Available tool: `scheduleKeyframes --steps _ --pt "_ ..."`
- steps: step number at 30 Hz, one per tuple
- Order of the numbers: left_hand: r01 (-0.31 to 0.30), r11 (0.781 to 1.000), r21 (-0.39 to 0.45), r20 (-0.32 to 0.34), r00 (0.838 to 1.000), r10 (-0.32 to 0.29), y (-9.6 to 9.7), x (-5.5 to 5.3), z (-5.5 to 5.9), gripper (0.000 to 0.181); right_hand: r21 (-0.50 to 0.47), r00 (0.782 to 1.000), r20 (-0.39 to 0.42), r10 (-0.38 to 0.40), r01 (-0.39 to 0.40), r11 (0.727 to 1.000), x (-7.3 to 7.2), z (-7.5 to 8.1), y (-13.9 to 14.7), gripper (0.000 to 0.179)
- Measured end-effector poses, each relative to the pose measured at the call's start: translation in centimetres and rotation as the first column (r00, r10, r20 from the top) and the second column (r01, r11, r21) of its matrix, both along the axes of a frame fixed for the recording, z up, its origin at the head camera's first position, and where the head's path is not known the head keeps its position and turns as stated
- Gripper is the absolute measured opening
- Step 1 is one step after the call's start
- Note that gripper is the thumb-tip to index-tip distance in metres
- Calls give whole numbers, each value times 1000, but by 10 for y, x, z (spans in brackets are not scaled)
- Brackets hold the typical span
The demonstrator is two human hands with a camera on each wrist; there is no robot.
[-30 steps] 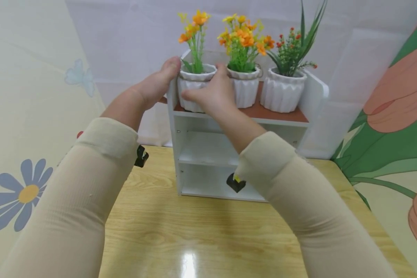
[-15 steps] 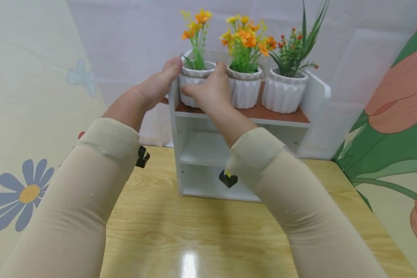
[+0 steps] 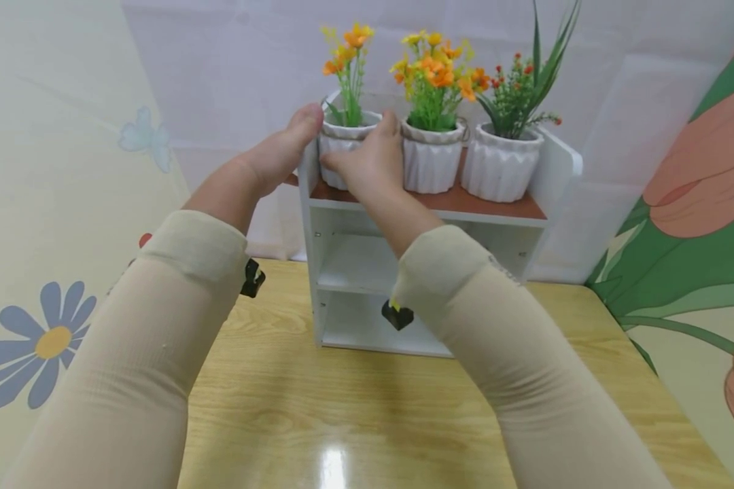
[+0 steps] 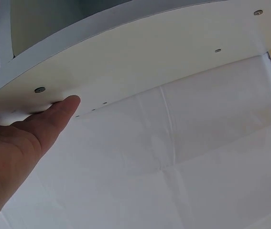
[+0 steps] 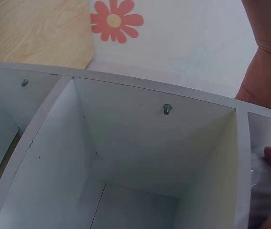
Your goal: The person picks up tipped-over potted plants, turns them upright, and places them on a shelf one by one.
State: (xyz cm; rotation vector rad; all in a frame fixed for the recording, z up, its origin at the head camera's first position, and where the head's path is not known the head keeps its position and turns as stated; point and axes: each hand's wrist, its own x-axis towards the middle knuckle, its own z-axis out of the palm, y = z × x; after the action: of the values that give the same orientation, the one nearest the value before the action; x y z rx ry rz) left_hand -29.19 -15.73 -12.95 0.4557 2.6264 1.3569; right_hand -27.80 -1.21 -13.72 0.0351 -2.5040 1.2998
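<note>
Three white fluted flowerpots stand upright in a row on the reddish-brown top of a small white shelf unit (image 3: 315,272). My right hand (image 3: 376,156) grips the left flowerpot (image 3: 339,141), which bears orange and yellow flowers; the thumb crosses its front and the fingers reach round its right side. Against the outer left side panel (image 4: 140,62) lies my left hand (image 3: 278,153), its thumb up by the panel's top edge, close to the pot's rim. In the left wrist view, a finger stretches straight along that panel. The right hand hides part of the pot.
Beside the right hand stands the middle flowerpot (image 3: 429,159), also with orange flowers. The right flowerpot (image 3: 503,166) holds red-berried greenery near the other side panel (image 3: 559,153). Below are bare compartments (image 5: 159,138). The unit stands on a wooden table (image 3: 318,401) against a white sheet (image 3: 238,61).
The left flowerpot has slid slightly back on the shelf top with my right hand on it. The right forearm has shifted to the left. My left hand stays at the side panel.
</note>
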Motion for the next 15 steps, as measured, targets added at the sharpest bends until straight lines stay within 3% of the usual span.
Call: scheduleKeyframes --steps 15 --pt "1 1000 -10 1 1000 -1 0 5 0 70 -38 1000 -1 7 -7 999 0 -7 0 112"
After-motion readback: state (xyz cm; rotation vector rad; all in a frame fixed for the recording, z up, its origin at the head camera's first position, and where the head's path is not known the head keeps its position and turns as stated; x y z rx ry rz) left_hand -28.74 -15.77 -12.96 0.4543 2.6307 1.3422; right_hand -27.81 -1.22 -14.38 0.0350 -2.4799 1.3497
